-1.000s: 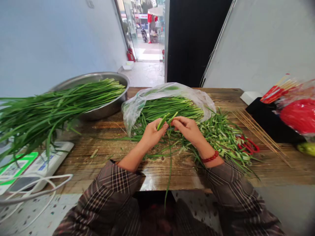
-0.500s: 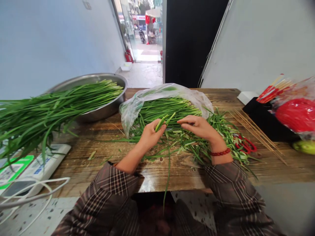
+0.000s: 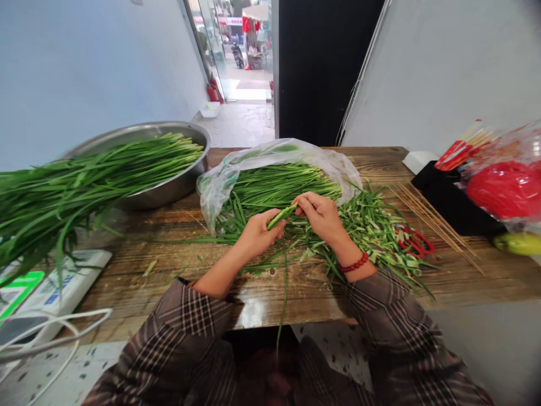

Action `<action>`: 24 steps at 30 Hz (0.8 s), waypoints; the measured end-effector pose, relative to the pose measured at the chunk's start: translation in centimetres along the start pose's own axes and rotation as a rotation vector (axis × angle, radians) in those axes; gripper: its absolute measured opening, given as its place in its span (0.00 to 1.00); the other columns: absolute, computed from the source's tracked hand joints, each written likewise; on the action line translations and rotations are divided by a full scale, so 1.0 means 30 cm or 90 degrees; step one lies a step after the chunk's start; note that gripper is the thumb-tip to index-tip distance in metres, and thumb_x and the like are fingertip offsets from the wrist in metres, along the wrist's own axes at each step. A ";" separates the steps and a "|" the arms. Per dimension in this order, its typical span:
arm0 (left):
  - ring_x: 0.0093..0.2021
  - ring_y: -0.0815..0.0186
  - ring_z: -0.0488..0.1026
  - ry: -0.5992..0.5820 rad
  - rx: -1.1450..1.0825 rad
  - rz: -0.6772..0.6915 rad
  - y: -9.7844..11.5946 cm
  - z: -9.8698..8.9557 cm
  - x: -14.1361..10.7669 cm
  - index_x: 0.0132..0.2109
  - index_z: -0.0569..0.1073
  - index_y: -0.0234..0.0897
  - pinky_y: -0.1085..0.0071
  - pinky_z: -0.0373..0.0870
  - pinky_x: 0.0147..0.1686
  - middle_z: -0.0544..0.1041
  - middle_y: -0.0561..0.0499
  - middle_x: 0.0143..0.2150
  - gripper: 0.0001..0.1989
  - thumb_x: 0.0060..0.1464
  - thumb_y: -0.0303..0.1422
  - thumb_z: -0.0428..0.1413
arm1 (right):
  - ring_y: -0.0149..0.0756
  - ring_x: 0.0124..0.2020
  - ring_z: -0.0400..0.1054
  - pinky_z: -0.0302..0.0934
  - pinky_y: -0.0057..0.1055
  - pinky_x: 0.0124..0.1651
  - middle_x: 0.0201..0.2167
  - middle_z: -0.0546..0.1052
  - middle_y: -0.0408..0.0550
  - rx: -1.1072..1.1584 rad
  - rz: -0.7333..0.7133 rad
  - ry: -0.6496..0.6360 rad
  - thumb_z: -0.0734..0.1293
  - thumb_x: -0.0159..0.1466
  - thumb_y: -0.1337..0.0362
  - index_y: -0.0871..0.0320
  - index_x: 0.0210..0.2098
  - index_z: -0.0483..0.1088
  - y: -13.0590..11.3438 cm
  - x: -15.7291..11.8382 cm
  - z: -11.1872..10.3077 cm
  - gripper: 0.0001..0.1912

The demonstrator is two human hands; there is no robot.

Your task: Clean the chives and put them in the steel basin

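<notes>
Bright doorway [image 3: 247, 84], glare on tabletop [image 3: 253, 312]

1 head-worn camera, close above table [image 3: 131, 282], facing forward and down toward doorway [image 3: 251, 90].

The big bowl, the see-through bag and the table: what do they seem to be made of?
Bowl: probably stainless steel, judging by its smooth grey metallic sheen.
Bag: likely thin plastic film, crinkled and translucent.
Table: wood or a wood look, brown and glossy; grain lines show, and light glares off it.

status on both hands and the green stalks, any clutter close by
Left hand gripping green stalks. Right hand pinching at their tips. Trimmings heaped beside right wrist.
</notes>
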State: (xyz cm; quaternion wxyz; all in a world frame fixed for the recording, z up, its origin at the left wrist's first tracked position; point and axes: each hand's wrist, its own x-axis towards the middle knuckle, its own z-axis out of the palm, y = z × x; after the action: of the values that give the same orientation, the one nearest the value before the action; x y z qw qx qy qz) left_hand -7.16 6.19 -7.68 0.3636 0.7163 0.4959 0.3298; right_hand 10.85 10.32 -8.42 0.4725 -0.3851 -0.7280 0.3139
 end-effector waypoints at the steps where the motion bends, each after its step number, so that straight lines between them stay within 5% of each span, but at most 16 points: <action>1: 0.22 0.72 0.66 -0.022 -0.011 -0.001 0.003 0.000 0.000 0.33 0.69 0.35 0.75 0.63 0.26 0.71 0.56 0.25 0.11 0.59 0.38 0.50 | 0.30 0.26 0.69 0.60 0.28 0.33 0.23 0.75 0.42 0.002 -0.002 0.000 0.59 0.67 0.53 0.56 0.32 0.73 -0.005 -0.002 0.004 0.17; 5: 0.28 0.70 0.73 -0.057 -0.032 0.026 0.005 -0.003 0.000 0.33 0.70 0.35 0.73 0.68 0.34 0.75 0.53 0.30 0.11 0.58 0.37 0.50 | 0.29 0.24 0.68 0.61 0.27 0.31 0.21 0.74 0.41 0.121 0.053 -0.006 0.60 0.66 0.50 0.57 0.30 0.72 -0.016 -0.002 0.016 0.19; 7: 0.26 0.70 0.72 -0.040 -0.039 0.019 -0.006 -0.008 0.004 0.34 0.70 0.35 0.73 0.67 0.31 0.73 0.53 0.29 0.12 0.59 0.38 0.50 | 0.27 0.22 0.65 0.60 0.25 0.28 0.20 0.72 0.40 0.194 0.105 0.054 0.61 0.65 0.50 0.57 0.29 0.70 -0.008 0.008 -0.001 0.19; 12: 0.23 0.71 0.63 0.191 -0.007 0.011 -0.044 -0.042 0.019 0.38 0.71 0.35 0.74 0.61 0.24 0.67 0.56 0.24 0.13 0.59 0.42 0.51 | 0.26 0.19 0.61 0.57 0.25 0.26 0.17 0.69 0.40 0.157 0.133 0.349 0.59 0.65 0.50 0.57 0.22 0.65 0.067 0.045 -0.130 0.21; 14: 0.25 0.70 0.64 0.289 0.028 0.026 -0.045 -0.066 0.020 0.37 0.71 0.36 0.74 0.61 0.26 0.68 0.56 0.25 0.13 0.58 0.42 0.52 | 0.29 0.22 0.65 0.59 0.27 0.29 0.19 0.72 0.42 0.068 0.124 0.392 0.58 0.66 0.50 0.57 0.22 0.67 0.113 0.053 -0.181 0.22; 19: 0.35 0.67 0.72 0.452 0.189 0.118 -0.023 -0.114 -0.010 0.41 0.74 0.39 0.71 0.67 0.37 0.76 0.51 0.34 0.10 0.60 0.39 0.53 | 0.39 0.37 0.71 0.62 0.36 0.44 0.35 0.80 0.49 -0.253 0.048 0.185 0.64 0.63 0.58 0.57 0.36 0.77 0.201 0.044 -0.214 0.12; 21: 0.39 0.64 0.74 0.455 0.265 0.183 -0.025 -0.117 -0.025 0.45 0.75 0.39 0.70 0.68 0.41 0.78 0.49 0.39 0.11 0.59 0.38 0.54 | 0.41 0.41 0.71 0.61 0.39 0.49 0.38 0.80 0.51 -0.353 0.028 0.101 0.65 0.62 0.60 0.56 0.36 0.78 0.212 0.036 -0.208 0.10; 24: 0.40 0.62 0.76 0.401 0.351 0.220 -0.040 -0.103 -0.037 0.49 0.75 0.40 0.69 0.69 0.42 0.79 0.47 0.39 0.13 0.58 0.37 0.55 | 0.43 0.44 0.70 0.59 0.42 0.53 0.38 0.79 0.51 -0.425 0.018 0.086 0.68 0.60 0.62 0.54 0.33 0.78 0.208 0.029 -0.205 0.06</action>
State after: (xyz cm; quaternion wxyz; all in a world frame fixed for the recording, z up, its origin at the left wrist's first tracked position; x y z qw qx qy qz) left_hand -10.61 6.03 -7.22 -0.0694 0.7234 0.5249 0.4432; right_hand 17.98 14.81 -10.95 0.3629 -0.5486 -0.7523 0.0385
